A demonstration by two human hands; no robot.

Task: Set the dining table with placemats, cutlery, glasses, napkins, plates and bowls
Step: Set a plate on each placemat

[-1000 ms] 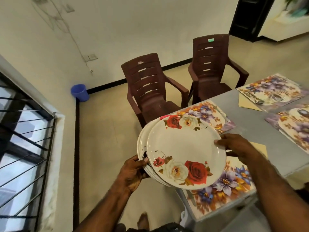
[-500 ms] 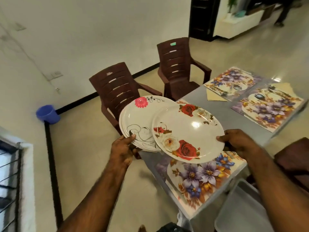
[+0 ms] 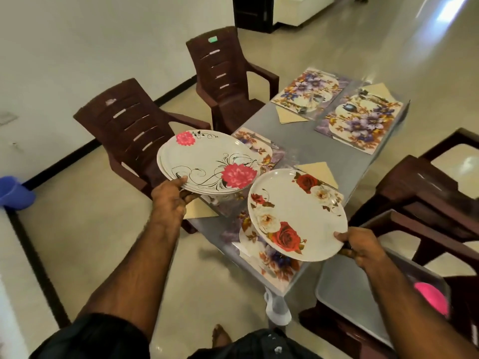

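The right hand (image 3: 363,248) pinches the near rim of a rose plate (image 3: 298,216), thumb on top and fingers curled underneath, and holds it tilted above the nearest placemat (image 3: 269,263) at the near end of the tabletop (image 3: 305,149). The left hand (image 3: 169,200) grips the near edge of a stack of plates (image 3: 207,161), the top one showing pink flowers, held off the tabletop's left side and partly above another placemat (image 3: 261,149). The step in hand looks like setting the rose plate down on the nearest placemat; doing it well would mean levelling the plate, centring it over the mat's pale oval, and lowering the far edge first so the fingers can slide out from beneath without dragging the mat toward the tabletop's edge. The plate hangs wholly beyond the right grip, toward the tabletop's far end, so its weight levers on the pinch. A folded napkin (image 3: 317,172) lies just past the plate's far rim.
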